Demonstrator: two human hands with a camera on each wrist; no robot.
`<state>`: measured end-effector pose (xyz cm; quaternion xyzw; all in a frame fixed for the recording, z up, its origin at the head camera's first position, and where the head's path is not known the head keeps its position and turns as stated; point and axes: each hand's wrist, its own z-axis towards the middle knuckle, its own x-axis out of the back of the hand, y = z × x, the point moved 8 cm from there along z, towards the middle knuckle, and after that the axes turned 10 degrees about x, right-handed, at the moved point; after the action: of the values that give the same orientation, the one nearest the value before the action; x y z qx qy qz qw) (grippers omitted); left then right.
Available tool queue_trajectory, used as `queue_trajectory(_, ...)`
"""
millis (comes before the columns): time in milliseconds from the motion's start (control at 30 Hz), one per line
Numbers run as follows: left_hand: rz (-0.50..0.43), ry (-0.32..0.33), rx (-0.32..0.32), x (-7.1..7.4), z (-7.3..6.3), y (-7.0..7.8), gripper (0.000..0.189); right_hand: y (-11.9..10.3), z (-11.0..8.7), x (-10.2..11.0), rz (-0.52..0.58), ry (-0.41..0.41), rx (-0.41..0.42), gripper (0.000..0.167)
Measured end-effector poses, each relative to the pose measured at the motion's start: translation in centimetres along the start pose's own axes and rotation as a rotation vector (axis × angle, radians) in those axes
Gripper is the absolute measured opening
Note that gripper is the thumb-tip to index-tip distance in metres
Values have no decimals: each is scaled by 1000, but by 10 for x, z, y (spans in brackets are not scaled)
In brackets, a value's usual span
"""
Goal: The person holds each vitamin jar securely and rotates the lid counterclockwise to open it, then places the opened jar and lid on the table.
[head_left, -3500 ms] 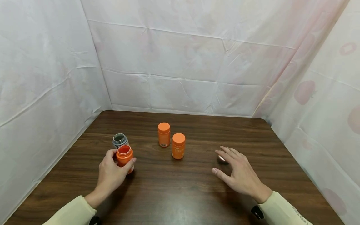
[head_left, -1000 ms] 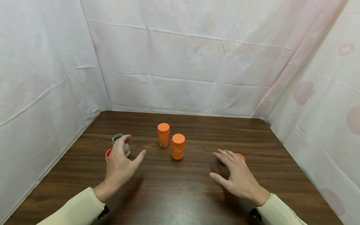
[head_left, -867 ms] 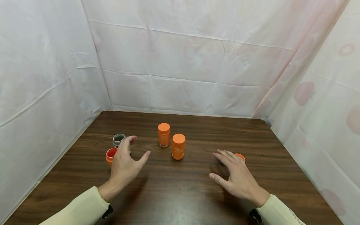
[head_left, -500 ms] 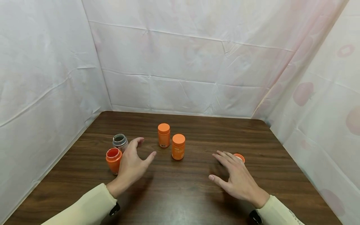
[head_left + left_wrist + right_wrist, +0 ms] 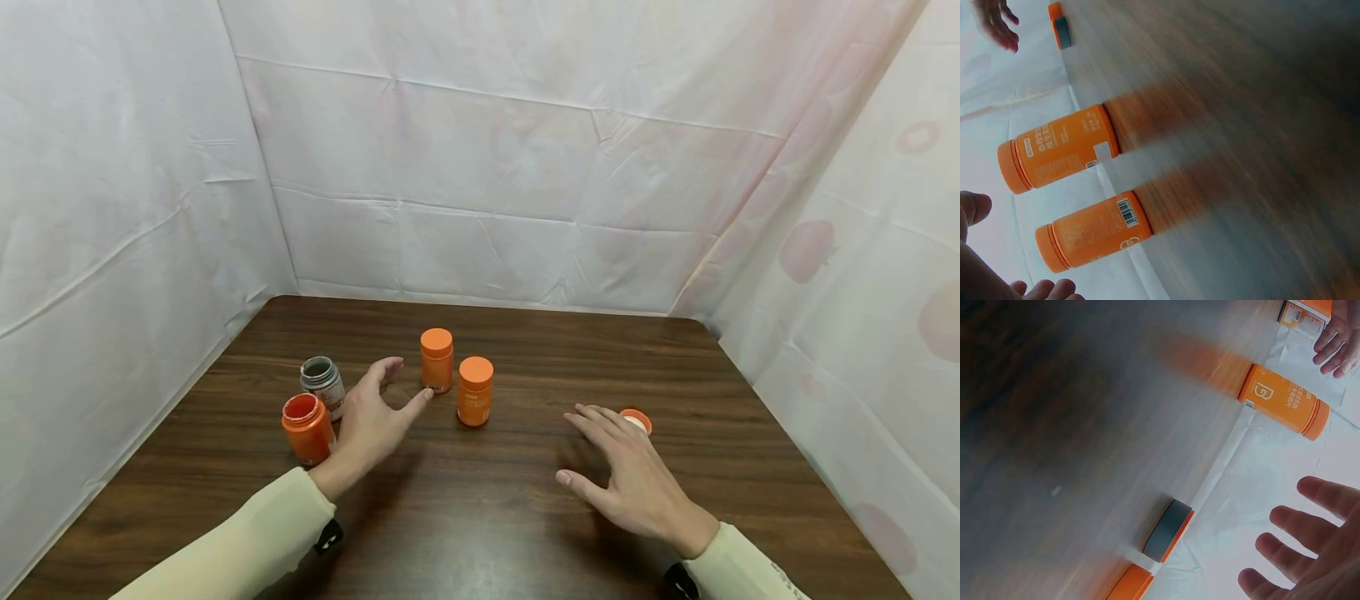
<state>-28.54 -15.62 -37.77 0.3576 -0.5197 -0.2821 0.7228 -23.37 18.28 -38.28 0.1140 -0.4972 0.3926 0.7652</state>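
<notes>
My left hand (image 5: 371, 421) hovers with fingers spread and curved, holding nothing. Its thumb tip overlaps the base of the rear capped orange bottle (image 5: 437, 360) in the head view. A second capped orange bottle (image 5: 476, 392) stands upright just in front and to the right. Behind the left wrist are two uncapped bottles, one orange (image 5: 306, 427) and one grey (image 5: 322, 385). On the right, my right hand (image 5: 633, 479) holds nothing, fingers extended over the table. Past its fingers lies an orange lid (image 5: 638, 418); a grey lid (image 5: 1169, 531) shows in the right wrist view.
The dark wood-grain table (image 5: 510, 517) is bounded by pale sheets at the back (image 5: 480, 167) and sides. The two uncapped bottles stand close together near the table's left side.
My left hand has let go of the uncapped orange bottle, left it in front of the grey one, and moved right toward the capped bottles. An orange lid now shows beside my nearly still right hand.
</notes>
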Motion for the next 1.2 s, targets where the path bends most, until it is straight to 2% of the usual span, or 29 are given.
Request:
queue_trajectory(300,-59,-36,7,-10,12,-3,67,-3,-1,-1,8,-6,7,71)
queue_trajectory(533,-132,-62,46,-18,21,-7,65,-5,-2,-2,21,-9,10,70)
queue_trajectory(833,-142,-64,50,-26,31,-10,69,-9,-3,-4,28,-21,27,72)
queue_trajectory(1200,-151,-89,98,-36,43,-16,70,-10,-4,-5,20,-24,47,71)
